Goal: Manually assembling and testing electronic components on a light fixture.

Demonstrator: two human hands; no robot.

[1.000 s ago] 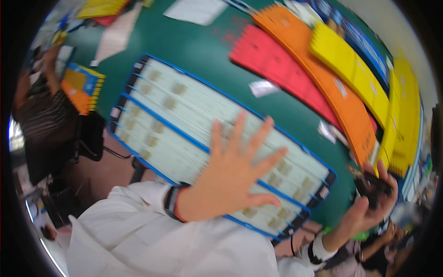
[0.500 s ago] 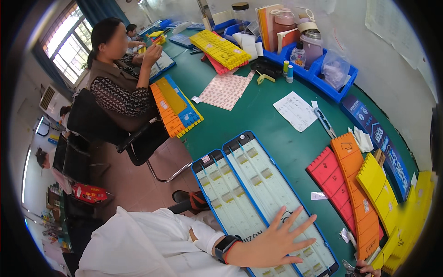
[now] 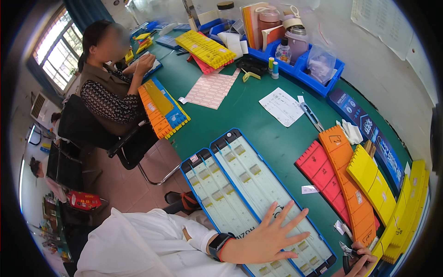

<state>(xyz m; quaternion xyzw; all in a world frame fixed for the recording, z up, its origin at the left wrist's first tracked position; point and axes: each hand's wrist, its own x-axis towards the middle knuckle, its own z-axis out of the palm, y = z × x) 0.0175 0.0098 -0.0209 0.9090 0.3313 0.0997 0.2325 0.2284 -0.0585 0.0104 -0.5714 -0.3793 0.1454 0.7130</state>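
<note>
My left hand point(image 3: 265, 235) lies spread flat on an opened case point(image 3: 251, 184), its fingers stretched apart. The case has a blue rim and two pale trays. Small olive-coloured pieces sit in groups on pale strips across both trays. At the lower right edge, my right hand point(image 3: 364, 259) is closed around a pair of nippers point(image 3: 347, 251) with dark handles and metal jaws. Its grip is partly cut off by the picture's edge. The nippers are beside the case's lower right corner, apart from it.
Right of the case lie a red foam board point(image 3: 323, 177), an orange one point(image 3: 346, 180) and several yellow ones point(image 3: 374, 177). Beyond are tweezers point(image 3: 312, 116), a handwritten paper point(image 3: 280, 107) and a blue bin point(image 3: 334, 82) with bottles. A person point(image 3: 108, 78) sits at the far left.
The view has shifted, so the table things appear further left. My right hand and the nippers have come further into view. My left hand stays spread on the case.
</note>
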